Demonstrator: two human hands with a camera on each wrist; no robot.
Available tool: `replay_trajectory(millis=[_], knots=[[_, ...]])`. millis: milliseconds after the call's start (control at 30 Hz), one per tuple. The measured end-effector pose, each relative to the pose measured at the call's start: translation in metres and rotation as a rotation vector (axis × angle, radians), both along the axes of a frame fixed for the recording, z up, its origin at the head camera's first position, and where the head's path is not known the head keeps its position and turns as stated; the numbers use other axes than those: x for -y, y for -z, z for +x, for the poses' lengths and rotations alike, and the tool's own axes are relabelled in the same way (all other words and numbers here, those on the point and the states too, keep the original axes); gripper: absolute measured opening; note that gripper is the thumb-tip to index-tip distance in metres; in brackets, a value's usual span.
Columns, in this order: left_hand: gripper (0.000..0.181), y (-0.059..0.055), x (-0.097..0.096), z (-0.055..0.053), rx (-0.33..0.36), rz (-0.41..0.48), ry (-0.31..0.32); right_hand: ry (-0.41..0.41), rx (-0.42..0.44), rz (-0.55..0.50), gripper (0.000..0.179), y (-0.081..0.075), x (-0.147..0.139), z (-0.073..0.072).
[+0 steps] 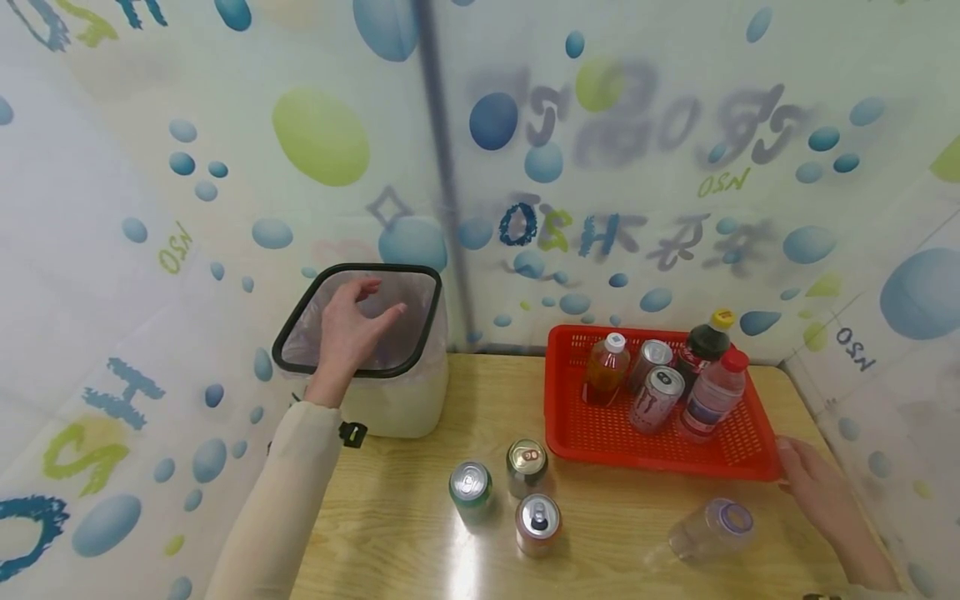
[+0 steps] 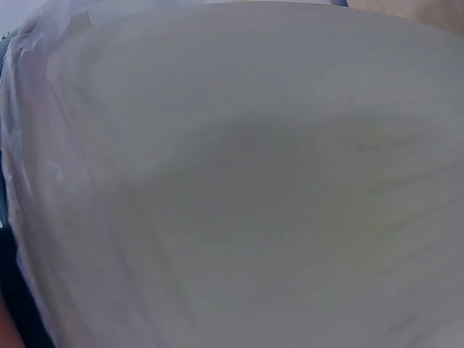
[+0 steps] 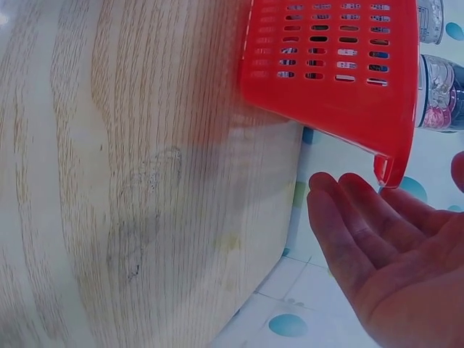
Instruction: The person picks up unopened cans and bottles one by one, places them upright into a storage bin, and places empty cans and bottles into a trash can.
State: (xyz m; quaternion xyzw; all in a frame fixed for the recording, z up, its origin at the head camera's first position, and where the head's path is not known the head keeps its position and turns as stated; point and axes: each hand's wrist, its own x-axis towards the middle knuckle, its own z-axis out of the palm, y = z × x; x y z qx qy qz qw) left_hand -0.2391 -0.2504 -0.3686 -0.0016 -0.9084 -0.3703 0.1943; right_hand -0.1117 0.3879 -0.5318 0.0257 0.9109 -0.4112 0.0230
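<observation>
In the head view my left hand [image 1: 356, 327] hovers over the mouth of a lined trash bin [image 1: 433, 400]. Its fingers are spread, with nothing between them. The left wrist view is filled by the bin's pale side and the overhanging plastic liner [image 2: 54, 167]. My right hand [image 1: 817, 485] is at the right front corner of a red plastic basket [image 1: 600, 457]. In the right wrist view its relaxed fingers [image 3: 370, 225] lie just by the rim; whether they touch is unclear. The basket holds a tea bottle [image 1: 606, 371], a cola bottle [image 1: 701, 348], a pink bottle [image 1: 712, 398] and two cans.
On the wooden table stand a green can [image 1: 471, 492], a dark can [image 1: 527, 468] and a reddish can [image 1: 537, 525]. A transparent bottle with a purple cap [image 1: 712, 530] is in front of the basket. Patterned sheeting [image 1: 495, 283] encloses the table's back and sides.
</observation>
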Motion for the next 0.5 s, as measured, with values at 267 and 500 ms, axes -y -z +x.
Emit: replay_trajectory(millis=[267,500], knots=[[0.041,-0.004,0.008,0.009,-0.109,0.011,-0.003,-0.006,0.041,0.063,0.066,-0.006,0.003,0.000],[0.040,-0.014,0.039,0.016,-0.286,0.000,-0.098,-0.001,0.030,0.062,0.064,-0.008,0.002,0.001]])
